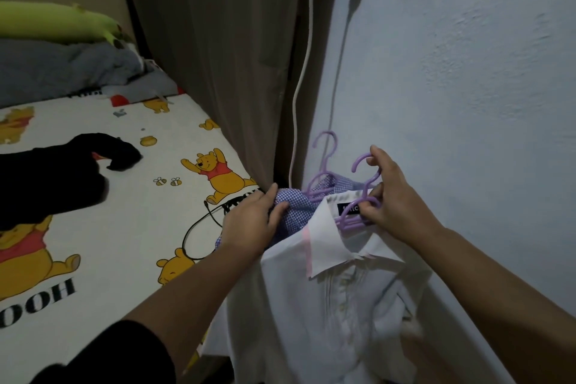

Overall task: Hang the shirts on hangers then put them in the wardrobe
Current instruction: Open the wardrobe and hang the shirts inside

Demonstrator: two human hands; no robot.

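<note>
Right hand pinching near purple hanger at neck, just below hook; hook points up and slightly away, open side left. White shirt on that hanger, collar up, body hanging straight down, long axis vertical, front placket toward camera. Left hand gripping bunched blue checked shirt at shoulder, fingers curled into fabric. Checked shirt on far purple hanger, directly behind white shirt, touching it; hook also up, tilted left. Both shirts held in gap between bed edge and pale wall. Brown curtain hanging just behind left hand. White cable running down wall corner behind hangers. Black garment lying flat on bed sheet, well left of hands. Black cord looped on sheet near left wrist.
</note>
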